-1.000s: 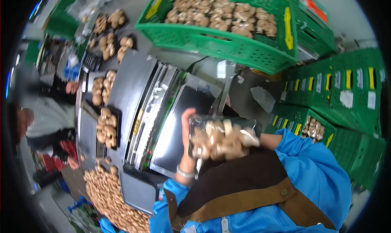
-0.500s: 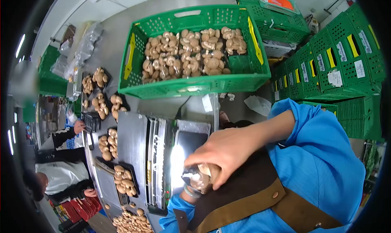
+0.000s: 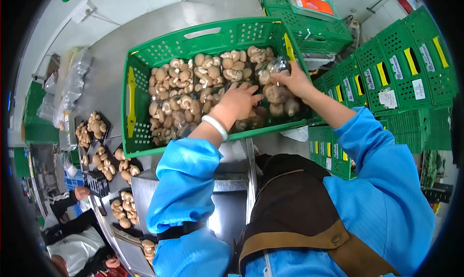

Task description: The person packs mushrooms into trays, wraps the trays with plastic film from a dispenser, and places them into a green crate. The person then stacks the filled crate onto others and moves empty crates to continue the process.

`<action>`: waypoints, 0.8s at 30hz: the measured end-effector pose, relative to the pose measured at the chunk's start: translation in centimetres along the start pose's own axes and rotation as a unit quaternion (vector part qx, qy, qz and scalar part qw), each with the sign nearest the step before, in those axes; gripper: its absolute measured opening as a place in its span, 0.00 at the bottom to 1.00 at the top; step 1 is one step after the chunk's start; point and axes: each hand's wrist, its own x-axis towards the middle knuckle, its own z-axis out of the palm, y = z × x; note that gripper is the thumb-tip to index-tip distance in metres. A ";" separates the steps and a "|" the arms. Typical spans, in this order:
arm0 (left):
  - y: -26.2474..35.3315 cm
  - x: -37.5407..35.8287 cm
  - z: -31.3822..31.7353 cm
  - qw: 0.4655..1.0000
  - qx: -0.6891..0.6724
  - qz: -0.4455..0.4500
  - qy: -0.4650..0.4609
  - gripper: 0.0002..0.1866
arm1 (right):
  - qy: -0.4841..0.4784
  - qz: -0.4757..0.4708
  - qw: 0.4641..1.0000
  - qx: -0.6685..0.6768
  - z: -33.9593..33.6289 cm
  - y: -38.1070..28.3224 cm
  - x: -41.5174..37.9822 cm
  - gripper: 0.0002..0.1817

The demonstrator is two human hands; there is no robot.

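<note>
A green plastic crate holds several film-wrapped packs of brown mushrooms set in rows. My right hand grips a wrapped mushroom pack at the crate's right end, its clear film shining. The pack sits tilted there, beside the other packs. My left hand, wearing a white bracelet, rests with fingers spread on the packs in the front row, just left of that pack.
Unwrapped mushroom trays stand on the metal table to the left, near a stack of black trays. A wrapping machine lies in front of me. Stacked green crates fill the right side. Another person works at lower left.
My right hand has carried the wrapped pack from near my body up into the crate's right end. My left hand, mostly hidden before, has moved onto the packs in the crate.
</note>
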 end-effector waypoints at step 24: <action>-5.1 -7.1 -3.5 0.927 -0.336 -0.051 0.160 0.32 | -0.344 -0.248 0.881 -0.210 0.3 -4.1 1.1 0.24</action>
